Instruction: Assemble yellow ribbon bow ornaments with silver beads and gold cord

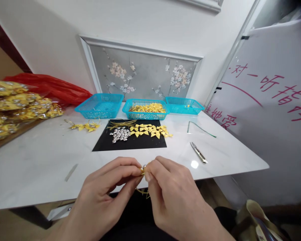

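Both hands meet at the front edge of the white table. My left hand (110,192) is closed in a pinch on a small yellow ribbon piece (142,171). From the other side my right hand (174,190) pinches the same piece, where a shiny silver bead (144,166) shows between the fingertips. Fingers hide most of it, and a thin yellow strand (142,192) dangles below. Beyond the hands, a black mat (130,145) carries a cluster of silver beads (120,134), rows of yellow ribbon bows (142,130) and a bundle of gold ties (121,124).
Three blue baskets stand along the wall: left (100,106), middle (145,115) with yellow bows inside, right (185,106). Thread snips (198,153) and a green strip (202,128) lie on the right. Strung bows (85,127) and bagged yellow pieces (20,107) are at left.
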{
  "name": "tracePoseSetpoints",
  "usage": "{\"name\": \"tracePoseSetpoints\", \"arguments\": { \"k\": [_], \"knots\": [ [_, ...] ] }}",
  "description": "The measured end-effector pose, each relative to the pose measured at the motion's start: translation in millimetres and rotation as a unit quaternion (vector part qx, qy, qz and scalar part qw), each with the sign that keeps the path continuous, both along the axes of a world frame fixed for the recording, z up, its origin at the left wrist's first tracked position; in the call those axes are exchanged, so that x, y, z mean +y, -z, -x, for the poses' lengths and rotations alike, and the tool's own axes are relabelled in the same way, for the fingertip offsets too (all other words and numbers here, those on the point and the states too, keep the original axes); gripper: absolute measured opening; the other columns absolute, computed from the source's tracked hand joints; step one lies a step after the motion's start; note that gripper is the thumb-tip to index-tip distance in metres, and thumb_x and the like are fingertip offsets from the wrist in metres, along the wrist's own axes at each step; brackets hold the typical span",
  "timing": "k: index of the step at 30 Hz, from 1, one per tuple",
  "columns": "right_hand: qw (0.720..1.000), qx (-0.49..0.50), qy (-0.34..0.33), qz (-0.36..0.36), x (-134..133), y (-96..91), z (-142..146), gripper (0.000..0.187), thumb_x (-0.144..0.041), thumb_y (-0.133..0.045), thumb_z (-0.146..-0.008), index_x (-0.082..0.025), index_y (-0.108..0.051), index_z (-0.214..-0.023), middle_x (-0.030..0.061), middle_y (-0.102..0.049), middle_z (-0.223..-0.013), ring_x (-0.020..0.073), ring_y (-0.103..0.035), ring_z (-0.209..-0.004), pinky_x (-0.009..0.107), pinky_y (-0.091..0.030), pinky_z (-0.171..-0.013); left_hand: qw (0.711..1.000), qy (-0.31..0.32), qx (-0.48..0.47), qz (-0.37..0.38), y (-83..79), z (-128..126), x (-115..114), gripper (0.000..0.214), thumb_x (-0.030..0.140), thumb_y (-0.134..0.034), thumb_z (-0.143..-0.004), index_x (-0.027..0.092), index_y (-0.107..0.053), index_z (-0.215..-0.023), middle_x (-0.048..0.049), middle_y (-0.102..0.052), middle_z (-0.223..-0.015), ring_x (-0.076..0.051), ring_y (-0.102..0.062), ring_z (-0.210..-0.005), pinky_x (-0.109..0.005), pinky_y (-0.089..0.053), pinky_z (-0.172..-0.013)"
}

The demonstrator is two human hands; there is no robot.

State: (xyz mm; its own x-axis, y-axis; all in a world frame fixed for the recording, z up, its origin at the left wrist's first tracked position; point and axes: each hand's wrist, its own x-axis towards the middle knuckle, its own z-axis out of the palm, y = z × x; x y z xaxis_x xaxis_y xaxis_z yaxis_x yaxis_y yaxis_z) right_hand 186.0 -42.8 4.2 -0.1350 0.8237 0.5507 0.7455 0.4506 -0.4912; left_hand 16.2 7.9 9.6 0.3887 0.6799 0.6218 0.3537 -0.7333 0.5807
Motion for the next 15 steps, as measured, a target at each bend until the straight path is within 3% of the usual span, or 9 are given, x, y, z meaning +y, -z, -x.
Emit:
{"name": "tracePoseSetpoints", "arguments": {
  "k": [15],
  "knots": [
    [1.000,-0.006,0.005,-0.001,-0.3,4.1,-0.8,0.027,-0.012,-0.040,-0.101,-0.017,-0.063,-0.086,0.0032,-0.063,-0.078,0.0189,-0.059,-0.067,0.031,-0.039,-0.061,0.998,0.020,-0.002,0.059,-4.4,-0.7,4.7,0.025,0.013,-0.059,-0.090,0.025,-0.076,-0.077,0.0013,-0.079,-0.085,-0.013,-0.076,-0.073,-0.012,-0.060,-0.067]
  ]
}}
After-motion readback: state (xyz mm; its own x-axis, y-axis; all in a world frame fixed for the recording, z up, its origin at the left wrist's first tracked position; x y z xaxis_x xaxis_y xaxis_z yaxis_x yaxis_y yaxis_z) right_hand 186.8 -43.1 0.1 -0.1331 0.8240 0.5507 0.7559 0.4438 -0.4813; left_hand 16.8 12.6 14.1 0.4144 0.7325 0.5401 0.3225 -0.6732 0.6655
